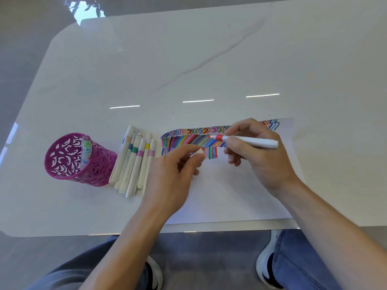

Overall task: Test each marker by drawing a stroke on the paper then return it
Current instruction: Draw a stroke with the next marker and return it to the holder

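Note:
My right hand (257, 151) grips an uncapped white marker with a red band (247, 140), its red tip pointing left above the rows of coloured strokes (188, 139) on the white paper (230, 195). My left hand (173, 170) rests on the paper and pinches the marker's white cap (198, 152) between thumb and fingers. Several capped white markers (136, 162) lie side by side at the paper's left edge. A magenta perforated pen cup (71, 162) stands left of them and holds three markers (86, 151).
The white marble-look table (188, 59) stretches far beyond the paper. Its front edge (209, 229) runs just below the paper. My knees and shoes show under the edge.

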